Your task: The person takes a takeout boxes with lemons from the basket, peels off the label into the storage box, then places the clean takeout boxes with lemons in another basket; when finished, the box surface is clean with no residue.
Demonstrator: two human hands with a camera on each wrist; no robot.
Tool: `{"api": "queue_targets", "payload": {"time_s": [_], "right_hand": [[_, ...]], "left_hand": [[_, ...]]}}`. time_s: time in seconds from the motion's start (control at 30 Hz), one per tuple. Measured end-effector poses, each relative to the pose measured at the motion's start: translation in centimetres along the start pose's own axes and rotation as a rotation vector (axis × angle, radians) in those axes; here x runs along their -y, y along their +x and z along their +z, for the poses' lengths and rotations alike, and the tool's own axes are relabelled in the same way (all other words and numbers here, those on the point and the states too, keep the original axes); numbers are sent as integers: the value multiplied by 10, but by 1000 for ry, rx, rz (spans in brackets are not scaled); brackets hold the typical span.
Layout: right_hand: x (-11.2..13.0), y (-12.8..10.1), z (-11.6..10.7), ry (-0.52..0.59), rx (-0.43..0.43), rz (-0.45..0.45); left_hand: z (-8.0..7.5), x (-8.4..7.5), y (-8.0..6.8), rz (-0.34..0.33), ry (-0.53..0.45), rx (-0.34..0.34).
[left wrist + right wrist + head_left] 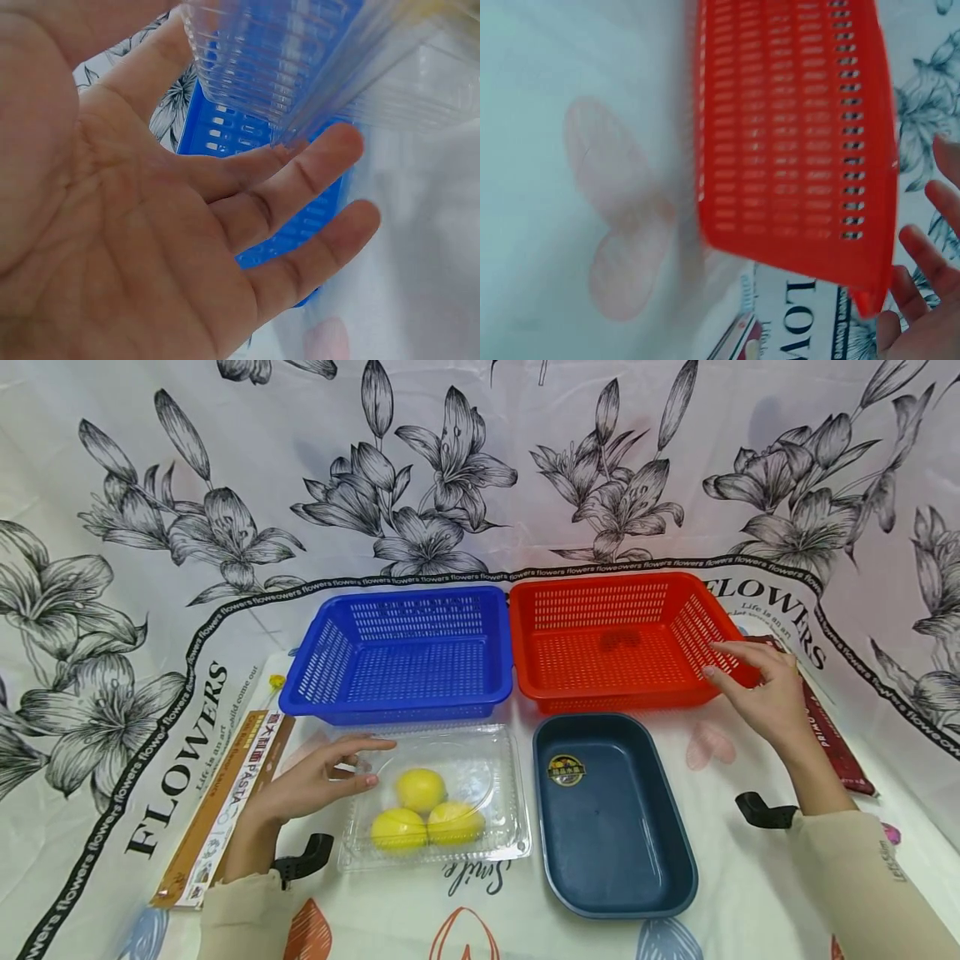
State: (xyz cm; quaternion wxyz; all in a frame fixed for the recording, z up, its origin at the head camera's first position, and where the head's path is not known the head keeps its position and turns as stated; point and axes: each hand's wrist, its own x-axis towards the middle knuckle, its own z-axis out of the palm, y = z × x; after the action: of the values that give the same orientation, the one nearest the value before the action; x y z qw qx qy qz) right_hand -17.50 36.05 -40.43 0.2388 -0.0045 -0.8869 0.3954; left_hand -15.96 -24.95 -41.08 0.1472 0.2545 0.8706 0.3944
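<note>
Nearest you: your sleeves at the bottom edge, then the clear clamshell box [435, 797] and the dark blue tray [611, 814], side by side on the desk [750, 877].
Desk: covered with a white flower-print cloth that also rises as a backdrop behind and to both sides.
Blue basket [401, 652]: back left, just behind the clamshell box and touching the red basket.
Red basket [618, 635]: back right, just behind the tray; nothing in it.
Dark blue tray: holds nothing, a round sticker on its floor.
Clear clamshell box: lid closed over three lemons [423, 814] bunched together.
Flat packets: a pasta packet [225, 802] at the far left, a dark red one [832, 735] under your right wrist.
Left hand [318, 781]: fingers straight and relaxed, tips at the box's left lid edge, gripping nothing.
Right hand [757, 689]: fingers loosely spread, touching the red basket's right rim, not closed round it.
Step in hand, as I judge it: you are steadying the box and basket; nothing is lifted yet.
Next move calls for: probably a thumb under the lid's lip to pop it.
Room: bare cloth in front of the box; little gap between box, tray and baskets.
</note>
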Motion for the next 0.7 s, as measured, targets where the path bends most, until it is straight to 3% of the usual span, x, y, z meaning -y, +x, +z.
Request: {"api": "queue_targets", "payload": {"time_s": [0.27, 0.7], "right_hand": [[-18, 2, -1, -25, -13, 46], [-37, 9, 2, -96, 74, 121]], "left_hand": [[-1, 2, 2, -17, -61, 17], [0, 13, 5, -87, -219, 46]]}}
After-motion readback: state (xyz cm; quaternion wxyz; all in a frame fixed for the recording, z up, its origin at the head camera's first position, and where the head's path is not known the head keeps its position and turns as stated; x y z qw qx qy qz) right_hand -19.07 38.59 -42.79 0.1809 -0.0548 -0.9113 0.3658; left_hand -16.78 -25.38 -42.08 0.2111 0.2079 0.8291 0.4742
